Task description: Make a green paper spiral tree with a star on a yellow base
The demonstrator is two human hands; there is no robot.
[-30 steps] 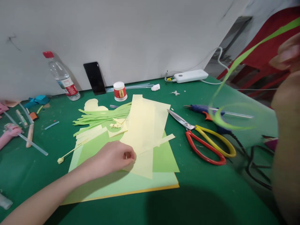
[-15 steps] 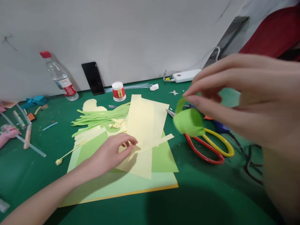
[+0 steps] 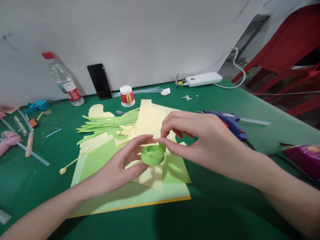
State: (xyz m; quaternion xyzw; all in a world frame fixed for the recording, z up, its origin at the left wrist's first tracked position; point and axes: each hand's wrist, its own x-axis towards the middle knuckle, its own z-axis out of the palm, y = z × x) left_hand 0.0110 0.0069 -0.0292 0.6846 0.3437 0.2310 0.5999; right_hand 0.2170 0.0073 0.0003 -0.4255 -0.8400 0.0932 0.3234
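A light-green paper strip coiled into loose rings (image 3: 153, 160) hangs above the paper pile, its upper end pinched by my right hand (image 3: 193, 133) between thumb and fingertips. My left hand (image 3: 122, 163) is at the coil's left side, fingers apart and curved around it, thumb by its lower edge. Whether the left thumb touches the coil is unclear. Beneath both hands lie pale-yellow paper pieces (image 3: 147, 116) and green sheets (image 3: 175, 170). Cut green strips (image 3: 110, 123) lie bunched at the pile's upper left, beside small folded yellow bits (image 3: 121, 133).
Along the wall stand a water bottle (image 3: 67, 85), a phone (image 3: 99, 81), a paper cup (image 3: 127, 96) and a white power strip (image 3: 203, 79). A blue glue gun (image 3: 230, 121) lies beyond my right hand. A purple object (image 3: 303, 160) sits at right; a red chair (image 3: 285, 50) stands behind.
My right hand has brought the green coil left and down over the papers. My left hand has moved right to meet it. The scissors are now hidden behind my right hand and forearm.
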